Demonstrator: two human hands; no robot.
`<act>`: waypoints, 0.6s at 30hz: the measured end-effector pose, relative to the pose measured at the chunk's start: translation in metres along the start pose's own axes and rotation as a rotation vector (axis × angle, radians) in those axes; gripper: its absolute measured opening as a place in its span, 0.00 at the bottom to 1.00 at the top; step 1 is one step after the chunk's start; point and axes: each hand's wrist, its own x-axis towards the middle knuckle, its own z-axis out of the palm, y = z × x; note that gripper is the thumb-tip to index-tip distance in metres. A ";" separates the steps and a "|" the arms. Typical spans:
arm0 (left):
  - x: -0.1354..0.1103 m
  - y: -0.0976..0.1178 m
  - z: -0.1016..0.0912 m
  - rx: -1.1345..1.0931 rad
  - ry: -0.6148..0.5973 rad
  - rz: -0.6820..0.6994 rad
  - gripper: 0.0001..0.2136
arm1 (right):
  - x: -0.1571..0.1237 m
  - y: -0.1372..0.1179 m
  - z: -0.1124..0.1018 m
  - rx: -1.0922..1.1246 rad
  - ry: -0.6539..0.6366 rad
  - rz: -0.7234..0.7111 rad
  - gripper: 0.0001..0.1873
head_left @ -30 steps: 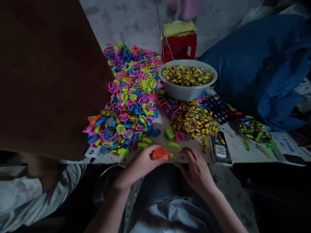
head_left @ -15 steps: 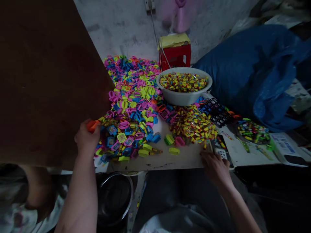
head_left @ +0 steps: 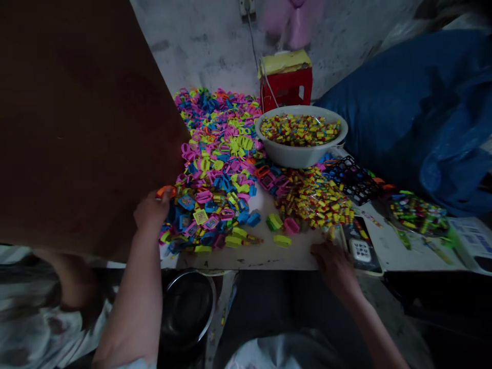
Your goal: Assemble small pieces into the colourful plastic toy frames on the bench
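My left hand (head_left: 152,211) is closed on an orange plastic piece (head_left: 167,191), at the left edge of a heap of colourful plastic pieces (head_left: 207,197). Those look like toy watches in pink, blue, yellow and orange, some with picture faces. Over by the front edge of the table, my right hand (head_left: 335,262) lies palm down with fingers apart, and I make out nothing in it. Just beyond its fingertips is a pile of small yellow and red wrapped pieces (head_left: 319,200). A few loose pieces, including a yellow one (head_left: 282,240), lie between the hands.
A white basin (head_left: 300,154) full of yellow-red pieces stands behind the pile, before a red stool (head_left: 286,84). On the right are a black grid tray (head_left: 353,179), a phone-like object (head_left: 361,246) and a large blue bag (head_left: 384,97). A brown board (head_left: 84,128) rises at left.
The view has shifted, so the table appears farther right. My left hand has moved the orange piece slightly right, against the heap. My right hand has slid a little left along the table edge.
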 end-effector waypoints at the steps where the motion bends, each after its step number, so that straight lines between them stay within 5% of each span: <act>1: -0.001 0.001 -0.001 0.005 -0.006 -0.008 0.32 | 0.001 -0.001 0.000 0.001 0.009 -0.015 0.11; 5: -0.016 0.019 -0.006 0.021 0.094 0.032 0.33 | 0.003 -0.007 -0.002 0.062 0.060 -0.069 0.11; 8: -0.051 0.051 0.003 -0.119 0.191 0.336 0.26 | 0.005 -0.015 -0.005 0.157 0.090 -0.100 0.11; 10: -0.086 0.078 0.018 -0.241 0.077 0.594 0.20 | 0.005 -0.020 -0.006 0.233 0.103 -0.121 0.11; 13: -0.143 0.118 0.050 -0.307 -0.248 0.852 0.14 | 0.003 -0.026 -0.005 0.323 0.133 -0.133 0.11; 18: -0.194 0.156 0.094 -0.303 -0.490 0.865 0.12 | -0.002 -0.033 0.003 0.398 0.144 -0.108 0.12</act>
